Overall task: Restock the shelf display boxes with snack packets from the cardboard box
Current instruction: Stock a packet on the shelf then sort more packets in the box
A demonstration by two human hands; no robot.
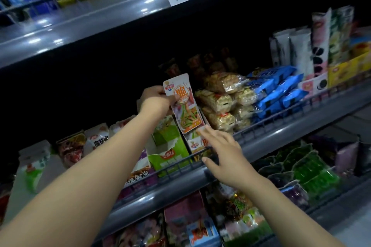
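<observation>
While the snack packet [183,104] is pinched by the left hand [155,99], right hand [219,152] spread: to be slid upright into the display box [197,142].

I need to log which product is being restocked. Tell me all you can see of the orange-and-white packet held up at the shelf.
The snack packet is a flat, glossy pouch, white at the top with an orange panel and a large character, pictured green and orange strips below. It stands nearly upright, tilted slightly. The left hand pinches its upper left edge; the right hand touches its bottom corner with straight fingertips.
</observation>
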